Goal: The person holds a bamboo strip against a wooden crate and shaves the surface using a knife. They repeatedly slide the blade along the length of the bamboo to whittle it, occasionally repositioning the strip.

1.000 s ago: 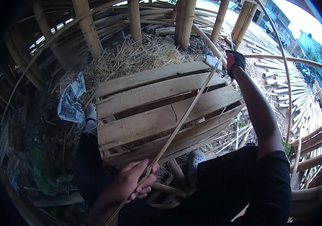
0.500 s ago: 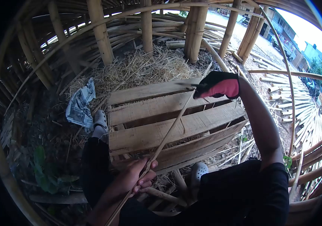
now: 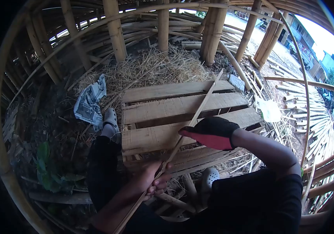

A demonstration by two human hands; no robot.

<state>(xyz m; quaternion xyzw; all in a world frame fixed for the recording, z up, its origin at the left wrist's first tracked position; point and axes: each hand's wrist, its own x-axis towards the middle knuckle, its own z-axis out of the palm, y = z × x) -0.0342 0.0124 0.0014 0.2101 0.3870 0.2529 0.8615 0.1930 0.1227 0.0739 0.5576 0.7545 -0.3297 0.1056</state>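
A long, thin bamboo strip (image 3: 201, 107) slants across the view from the lower left to a pointed end above the wooden crate (image 3: 151, 136). My bare left hand (image 3: 155, 179) is wrapped round its lower part, near the crate's front edge. My right hand (image 3: 210, 133), in a black and red glove, is closed with its fingertips against the strip, a short way above the left hand. The glove hides most of its fingers, and I cannot make out any tool in it. Below the left hand, the strip runs on along my forearm.
Crumpled newspaper (image 3: 91, 103) lies left of the crate, beside my shoe (image 3: 111, 120). Shavings (image 3: 155, 70) are heaped behind it, among upright bamboo posts (image 3: 115, 33). Many cut bamboo poles (image 3: 311, 117) lie at the right. A curved bamboo rail (image 3: 7, 175) bends round the left side.
My right hand has slid down along the strip, toward my left hand, leaving the strip's upper end bare. My left hand keeps its grip. The whole view has shifted slightly.
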